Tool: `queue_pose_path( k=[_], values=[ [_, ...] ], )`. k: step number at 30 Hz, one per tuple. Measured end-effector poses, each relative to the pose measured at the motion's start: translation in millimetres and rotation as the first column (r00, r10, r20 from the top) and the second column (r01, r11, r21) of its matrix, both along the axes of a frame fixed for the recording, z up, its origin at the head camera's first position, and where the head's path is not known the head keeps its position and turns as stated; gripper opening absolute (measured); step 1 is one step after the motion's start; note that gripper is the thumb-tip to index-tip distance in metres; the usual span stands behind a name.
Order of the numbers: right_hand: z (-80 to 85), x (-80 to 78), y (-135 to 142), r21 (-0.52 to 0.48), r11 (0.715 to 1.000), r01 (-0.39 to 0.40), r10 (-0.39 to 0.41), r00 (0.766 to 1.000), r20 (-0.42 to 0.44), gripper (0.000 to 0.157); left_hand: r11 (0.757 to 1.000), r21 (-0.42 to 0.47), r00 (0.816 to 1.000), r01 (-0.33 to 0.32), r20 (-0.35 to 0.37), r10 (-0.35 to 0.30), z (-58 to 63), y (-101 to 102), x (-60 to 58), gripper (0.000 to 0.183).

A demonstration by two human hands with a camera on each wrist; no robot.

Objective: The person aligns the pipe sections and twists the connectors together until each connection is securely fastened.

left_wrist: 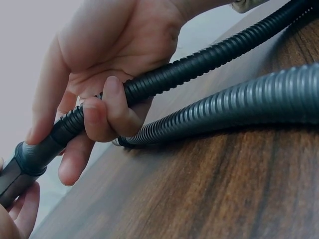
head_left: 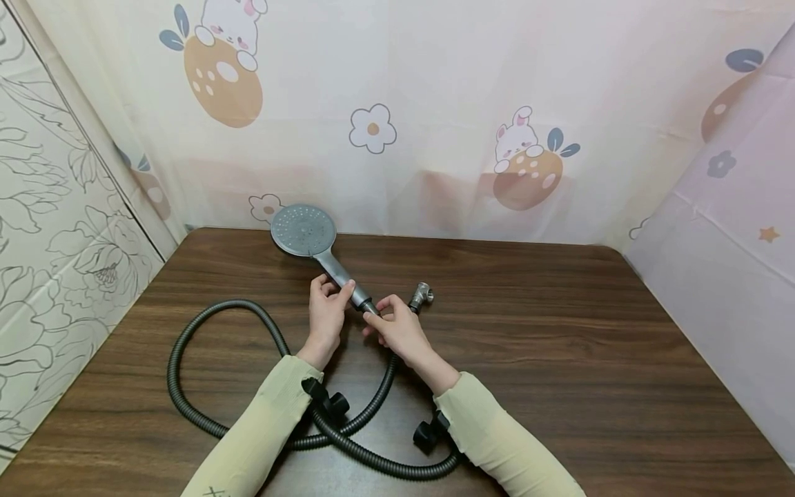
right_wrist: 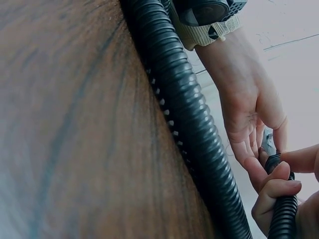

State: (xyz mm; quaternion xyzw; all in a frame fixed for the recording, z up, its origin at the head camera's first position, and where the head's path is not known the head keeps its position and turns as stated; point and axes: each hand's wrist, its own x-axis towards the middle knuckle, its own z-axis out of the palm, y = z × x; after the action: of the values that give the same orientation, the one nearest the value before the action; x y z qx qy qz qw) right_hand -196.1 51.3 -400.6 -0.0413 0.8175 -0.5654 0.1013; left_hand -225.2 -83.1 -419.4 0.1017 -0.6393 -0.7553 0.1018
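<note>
A grey handheld shower head (head_left: 303, 230) is tilted, its perforated round face up, above the far table edge. My left hand (head_left: 326, 314) holds its handle (head_left: 338, 271) between thumb and fingers. At the handle's lower end, my right hand (head_left: 400, 331) grips the end of a dark ribbed shower hose (head_left: 180, 352). In the left wrist view, the right fingers curl round the hose (left_wrist: 164, 79), with the thumb on its smooth collar (left_wrist: 37, 154) against the handle. Whether the collar is threaded on, I cannot tell.
The hose loops across the brown wooden table (head_left: 559, 359), passing under both forearms. A metal elbow fitting (head_left: 422, 295) lies just beyond the right hand. Behind the table hangs a patterned curtain (head_left: 435, 83). Black wrist cameras (head_left: 425, 437) sit at the cuffs, close to the hose.
</note>
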Motion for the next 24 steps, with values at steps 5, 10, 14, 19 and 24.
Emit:
queue_pose_path(
  k=[5, 10, 14, 19, 24],
  values=[
    [-0.1, -0.2, 0.2, 0.005, 1.0, 0.002, -0.002, 1.0, 0.001, 0.027, 1.0, 0.008, 1.0, -0.002, 0.003, 0.002, -0.9, 0.2, -0.8, 0.053],
    [-0.7, -0.8, 0.4, -0.004, 1.0, -0.001, 0.001, 1.0, 0.003, 0.027, 1.0, 0.011, 1.0, -0.001, -0.001, 0.001, -1.0, 0.5, -1.0, 0.053],
    [-0.7, -1.0, 0.3, -0.02, 1.0, -0.005, 0.005, 1.0, 0.005, 0.028, 1.0, 0.008, 1.0, 0.002, 0.001, -0.002, -0.8, 0.2, -0.7, 0.053],
    [-0.4, -1.2, 0.0, -0.029, 1.0, -0.008, 0.008, 1.0, 0.01, 0.027, 1.0, 0.005, 1.0, 0.004, 0.005, -0.004, -1.3, -0.2, -1.0, 0.054],
    [-0.2, -1.3, -0.3, -0.028, 1.0, -0.001, 0.002, 1.0, 0.011, 0.025, 1.0, -0.004, 1.0, 0.0, 0.009, 0.0, -1.4, -0.4, -1.1, 0.054]
  ],
)
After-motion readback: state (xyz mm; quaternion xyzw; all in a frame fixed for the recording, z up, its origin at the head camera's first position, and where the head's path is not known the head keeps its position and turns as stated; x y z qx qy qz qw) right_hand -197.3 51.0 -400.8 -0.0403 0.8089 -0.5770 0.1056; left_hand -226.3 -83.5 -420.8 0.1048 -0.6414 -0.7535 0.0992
